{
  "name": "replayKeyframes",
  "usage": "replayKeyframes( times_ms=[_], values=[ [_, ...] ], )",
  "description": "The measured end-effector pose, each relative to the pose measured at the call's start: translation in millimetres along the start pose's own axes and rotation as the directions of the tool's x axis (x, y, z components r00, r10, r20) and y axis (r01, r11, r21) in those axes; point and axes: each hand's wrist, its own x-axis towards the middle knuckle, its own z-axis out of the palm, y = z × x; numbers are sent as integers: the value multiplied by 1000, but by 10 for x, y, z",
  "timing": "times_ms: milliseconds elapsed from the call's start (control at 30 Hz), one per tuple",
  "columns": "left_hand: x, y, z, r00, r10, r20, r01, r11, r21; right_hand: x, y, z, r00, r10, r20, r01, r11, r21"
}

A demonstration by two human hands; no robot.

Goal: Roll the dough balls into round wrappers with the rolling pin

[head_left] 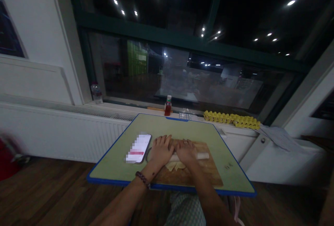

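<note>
On the wooden board point(211, 173) lies a pale rolling pin point(203, 156), its right end sticking out past my right hand. My left hand point(162, 151) rests palm down over the left part of the pin, fingers stretched forward and apart. Beside it, my right hand point(186, 151) lies over the pin's middle, also palm down, fingers reaching forward. Both hands press from above, open rather than wrapped round it. A flat piece of yellowish dough point(175, 165) with an uneven edge shows below the pin, between my wrists; the rest of it is hidden.
A phone point(138, 148) lies left of the board on the blue-edged folding table point(117, 163). Along the window sill behind stand a red sauce bottle point(168, 107), a yellow egg tray point(232, 119) and a plastic water bottle point(96, 93). A grey cloth point(280, 137) hangs at the right.
</note>
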Motion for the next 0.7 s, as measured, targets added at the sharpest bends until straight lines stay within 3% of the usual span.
replayKeyframes(
  times_ms=[67, 200, 367, 567, 700],
  values=[
    [-74, 25, -4, 999, 36, -9, -36, 999, 1, -90, -4, 37, 999, -2, -49, 2, 1000, -3],
    [-273, 91, -12, 993, 111, -37, -111, 994, 2, -348, 70, 84, 984, -143, -102, 140, 990, -35],
    [-426, 132, 1, 984, 160, -72, -161, 987, 1, -527, 123, 133, 975, -159, -156, 159, 987, -15],
    [-303, 94, 34, 986, 164, -27, -163, 986, 26, -348, 178, 169, 955, -271, -122, 264, 962, -67],
    [-91, 76, 40, 987, 140, 82, -144, 989, 44, -105, 197, 104, 972, -237, -7, 236, 970, -65]
  ],
)
